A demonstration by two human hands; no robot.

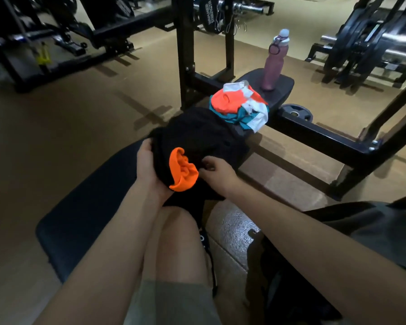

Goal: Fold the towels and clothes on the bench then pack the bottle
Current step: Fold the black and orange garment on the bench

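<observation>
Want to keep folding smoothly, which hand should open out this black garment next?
Probably the right hand: it pinches the black garment at a free edge, while the left hand cradles the bundle.

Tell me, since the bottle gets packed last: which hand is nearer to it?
Right. The right hand pinches the black garment on the side toward the pink bottle; the left hand grips the garment's far side. Both are well short of it.
</observation>
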